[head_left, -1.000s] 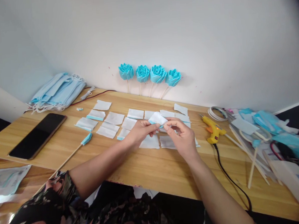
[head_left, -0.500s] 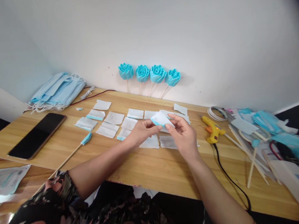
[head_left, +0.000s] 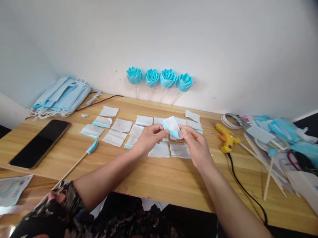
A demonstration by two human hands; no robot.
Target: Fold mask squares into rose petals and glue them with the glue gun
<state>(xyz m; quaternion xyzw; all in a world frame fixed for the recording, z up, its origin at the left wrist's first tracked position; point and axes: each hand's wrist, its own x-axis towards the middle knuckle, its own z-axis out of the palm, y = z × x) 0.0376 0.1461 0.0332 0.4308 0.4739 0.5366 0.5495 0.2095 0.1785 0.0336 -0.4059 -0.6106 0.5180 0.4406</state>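
Between my two hands is a small piece of mask fabric (head_left: 172,126), white on the face toward me, with light-blue folded parts at its left and lower edges. My left hand (head_left: 152,137) pinches its left side between thumb and fingers. At its right side, the fingers of my right hand (head_left: 194,142) are closed on the edge. Beneath and around the hands lie several cut white fabric pieces (head_left: 122,125) in loose rows, some with a blue folded strip. To the left, a wooden stick (head_left: 73,168) bears a small blue fabric bud (head_left: 92,147).
Several blue fabric roses (head_left: 168,78) on sticks lean against the wall. A yellow glue gun (head_left: 227,138) with a black cord lies right, beside a tape roll (head_left: 231,121) and blue scraps (head_left: 282,128). A phone (head_left: 40,143) and stacked face masks (head_left: 62,95) are left.
The fabric piece has turned and now stands more upright, with blue showing along its left and bottom. My right fingers have shifted down to its right edge.
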